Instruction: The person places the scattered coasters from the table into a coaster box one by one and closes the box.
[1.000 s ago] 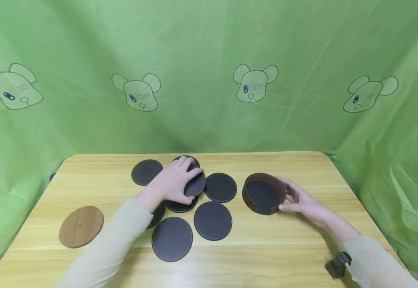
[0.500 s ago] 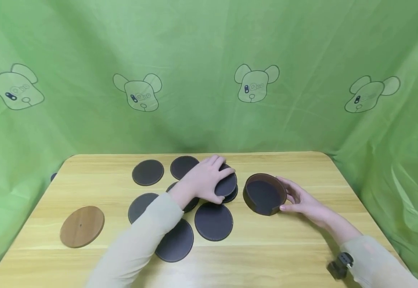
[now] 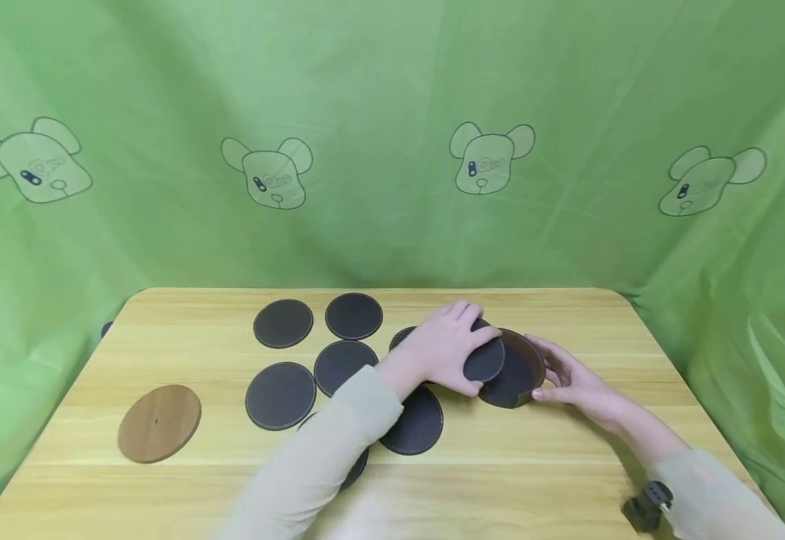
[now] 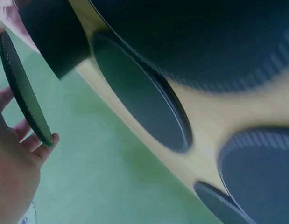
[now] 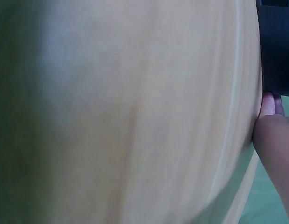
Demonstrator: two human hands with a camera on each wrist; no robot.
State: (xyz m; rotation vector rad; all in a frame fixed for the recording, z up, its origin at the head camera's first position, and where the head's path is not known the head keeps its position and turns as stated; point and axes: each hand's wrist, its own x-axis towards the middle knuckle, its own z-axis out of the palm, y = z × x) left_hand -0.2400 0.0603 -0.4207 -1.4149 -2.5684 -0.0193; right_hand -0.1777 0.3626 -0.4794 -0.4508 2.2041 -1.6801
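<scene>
My left hand holds a round black coaster by its edge, tilted, over the left side of a round coaster holder. In the left wrist view, thumb and fingers pinch that coaster at opposite edges. The holder is dark outside and brown inside, with a notch at its front; part of it is hidden behind the coaster. My right hand grips the holder's right wall, thumb towards the front and fingers behind. In the right wrist view, the holder's dark wall shows above the fingers.
Several black coasters lie flat to the left, among them one at the back and one in the middle. My left forearm partly covers some. A brown wooden disc lies at the table's left. A green curtain hangs behind.
My left hand has carried the coaster rightwards, from above the other coasters to the holder's left side. The right hand has kept its grip on the holder.
</scene>
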